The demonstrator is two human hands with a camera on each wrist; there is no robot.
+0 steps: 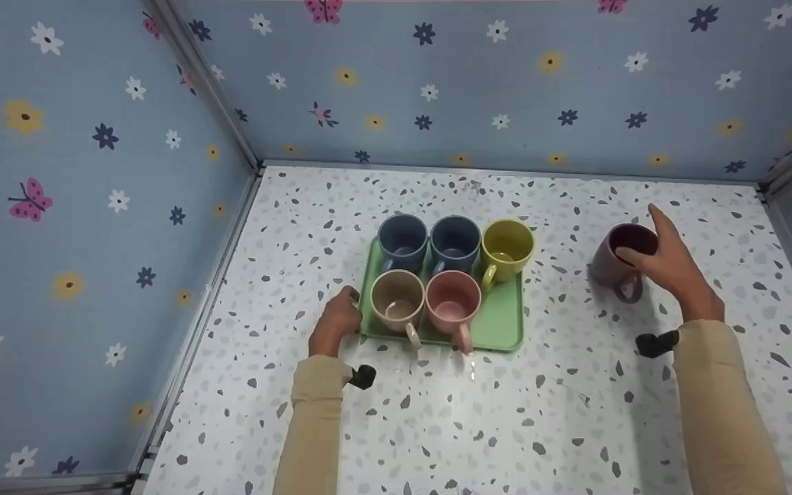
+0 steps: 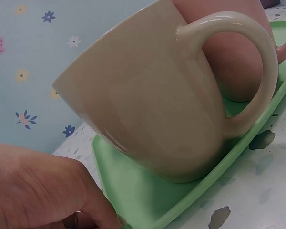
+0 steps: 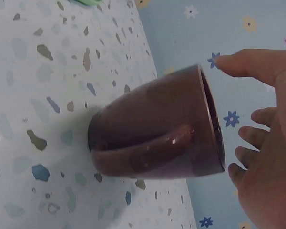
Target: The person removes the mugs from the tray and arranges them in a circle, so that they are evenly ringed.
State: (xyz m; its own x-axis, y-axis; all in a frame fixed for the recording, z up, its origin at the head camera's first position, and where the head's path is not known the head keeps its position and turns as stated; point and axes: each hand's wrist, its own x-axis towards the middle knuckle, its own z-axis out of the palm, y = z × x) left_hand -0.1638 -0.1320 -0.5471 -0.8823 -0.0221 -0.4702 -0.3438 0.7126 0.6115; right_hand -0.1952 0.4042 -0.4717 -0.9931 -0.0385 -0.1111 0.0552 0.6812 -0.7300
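Note:
On a green tray [image 1: 499, 323] stand two blue mugs [image 1: 403, 240] [image 1: 456, 240], a yellow mug [image 1: 508, 247], a beige mug [image 1: 397, 299] and a pink mug [image 1: 453, 301]. My left hand [image 1: 338, 318] grips the tray's left edge; in the left wrist view a digit reaches the tray's corner beside the beige mug [image 2: 148, 90], while the other fingertips are mostly hidden. Apart from the tray, a dark maroon mug [image 1: 609, 265] is upright on the table. Above its rim hovers my right hand [image 1: 671, 265], thumb and fingers spread, with a gap visible in the right wrist view.
The speckled white table [image 1: 396, 419] carries the tray near its middle. Blue floral panels [image 1: 437, 89] enclose the back and both sides, with a metal strip [image 1: 210, 289] along the left edge. Handles of the beige and pink mugs project over the tray's front rim.

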